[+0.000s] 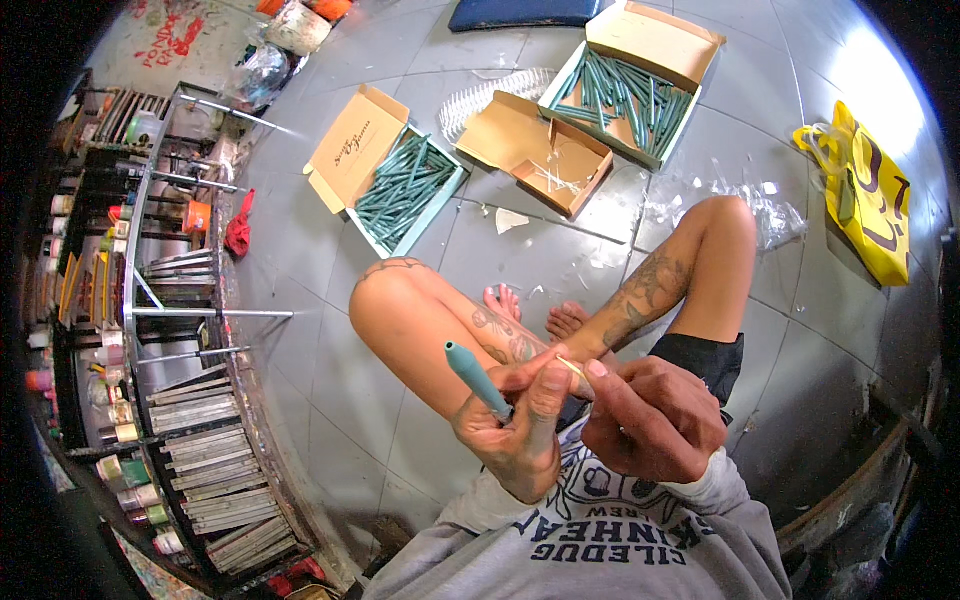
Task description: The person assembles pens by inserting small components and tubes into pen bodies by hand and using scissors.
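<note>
My left hand (520, 435) is closed around a teal pen barrel (474, 376), its tapered end pointing up and away from me. My right hand (655, 415) meets it just to the right, thumb and forefinger pinching a thin pale yellow stick (572, 366). That stick's far end touches or nearly touches my left fingertips; I cannot tell which. Beyond my knees, an open box of many teal pens (408, 190) lies at left, and a larger open box of similar pens (625, 100) lies at right. Between them, a small brown box (565, 185) holds several thin white sticks.
Clear plastic scraps (760, 215) and a paper scrap (510, 221) litter the grey tiled floor. A yellow bag (872, 200) lies at right. A metal rack (135, 290) with jars and stacked frames stands at left, near a red cloth (239, 228). A blue cushion (520, 14) is at the far edge.
</note>
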A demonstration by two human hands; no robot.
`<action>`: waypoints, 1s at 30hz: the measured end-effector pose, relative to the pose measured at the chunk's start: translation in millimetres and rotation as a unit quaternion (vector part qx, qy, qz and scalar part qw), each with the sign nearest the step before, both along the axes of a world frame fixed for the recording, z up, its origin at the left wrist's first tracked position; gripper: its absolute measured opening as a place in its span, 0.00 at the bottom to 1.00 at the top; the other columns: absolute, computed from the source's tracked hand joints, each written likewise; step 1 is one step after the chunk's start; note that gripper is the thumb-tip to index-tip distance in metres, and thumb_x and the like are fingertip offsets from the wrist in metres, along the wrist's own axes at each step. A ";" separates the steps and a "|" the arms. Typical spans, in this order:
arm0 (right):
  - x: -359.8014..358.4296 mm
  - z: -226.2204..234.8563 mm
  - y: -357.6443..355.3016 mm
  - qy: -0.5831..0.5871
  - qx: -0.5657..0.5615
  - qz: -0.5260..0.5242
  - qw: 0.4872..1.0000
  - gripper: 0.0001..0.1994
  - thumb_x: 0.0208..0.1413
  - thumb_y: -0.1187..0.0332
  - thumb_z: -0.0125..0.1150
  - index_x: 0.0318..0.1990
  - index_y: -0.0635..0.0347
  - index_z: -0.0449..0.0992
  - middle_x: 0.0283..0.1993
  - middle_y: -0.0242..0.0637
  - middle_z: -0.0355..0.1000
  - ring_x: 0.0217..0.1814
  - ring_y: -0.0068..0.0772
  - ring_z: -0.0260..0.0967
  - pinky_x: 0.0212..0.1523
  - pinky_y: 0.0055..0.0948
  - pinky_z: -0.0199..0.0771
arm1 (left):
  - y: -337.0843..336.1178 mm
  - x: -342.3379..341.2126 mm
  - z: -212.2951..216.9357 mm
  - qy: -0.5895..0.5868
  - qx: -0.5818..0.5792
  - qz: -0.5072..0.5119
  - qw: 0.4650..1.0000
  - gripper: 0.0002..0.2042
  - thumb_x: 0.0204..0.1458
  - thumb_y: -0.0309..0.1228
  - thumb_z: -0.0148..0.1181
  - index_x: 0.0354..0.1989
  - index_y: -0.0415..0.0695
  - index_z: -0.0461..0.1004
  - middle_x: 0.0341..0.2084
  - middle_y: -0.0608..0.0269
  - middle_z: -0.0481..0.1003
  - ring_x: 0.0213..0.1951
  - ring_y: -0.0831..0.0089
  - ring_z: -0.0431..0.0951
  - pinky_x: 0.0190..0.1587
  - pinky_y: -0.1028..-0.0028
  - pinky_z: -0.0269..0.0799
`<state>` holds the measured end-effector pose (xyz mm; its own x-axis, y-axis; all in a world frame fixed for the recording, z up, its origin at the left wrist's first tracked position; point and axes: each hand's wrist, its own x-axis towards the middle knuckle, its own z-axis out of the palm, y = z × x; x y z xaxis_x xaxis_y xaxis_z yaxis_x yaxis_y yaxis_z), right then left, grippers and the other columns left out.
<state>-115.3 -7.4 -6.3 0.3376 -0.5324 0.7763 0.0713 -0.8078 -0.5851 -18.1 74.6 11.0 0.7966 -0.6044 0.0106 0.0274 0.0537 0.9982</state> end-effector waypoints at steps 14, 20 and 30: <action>-6.3 -0.9 0.8 0.052 -0.046 0.027 0.997 0.21 0.37 0.85 0.60 0.45 0.75 0.74 0.26 0.35 0.65 0.23 0.33 0.70 0.25 0.28 0.74 | -3.0 -4.1 -3.7 0.006 -0.033 0.021 0.999 0.07 0.54 0.26 0.58 0.32 0.33 0.73 0.15 0.68 0.68 0.18 0.84 0.62 0.21 0.84 0.54; -5.6 -2.1 1.4 0.053 -0.047 0.023 0.997 0.21 0.37 0.85 0.62 0.45 0.75 0.74 0.26 0.36 0.65 0.24 0.34 0.70 0.25 0.29 0.75 | -9.6 -7.4 0.9 0.004 -0.041 0.045 0.998 0.06 0.54 0.25 0.57 0.30 0.33 0.73 0.14 0.67 0.68 0.17 0.84 0.62 0.20 0.84 0.54; -2.7 -3.8 3.7 0.036 -0.032 0.036 0.998 0.19 0.38 0.86 0.61 0.44 0.78 0.74 0.28 0.38 0.67 0.26 0.36 0.72 0.26 0.31 0.77 | -7.1 -5.3 2.9 -0.013 -0.013 0.053 0.998 0.10 0.51 0.29 0.60 0.30 0.32 0.73 0.17 0.61 0.73 0.19 0.82 0.66 0.22 0.82 0.59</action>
<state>-117.9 -3.8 -10.1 0.4288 -0.4542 0.7809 0.0903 -0.8385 -0.5373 -23.4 67.5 13.9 0.8552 -0.5161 0.0476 -0.0062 0.0815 0.9967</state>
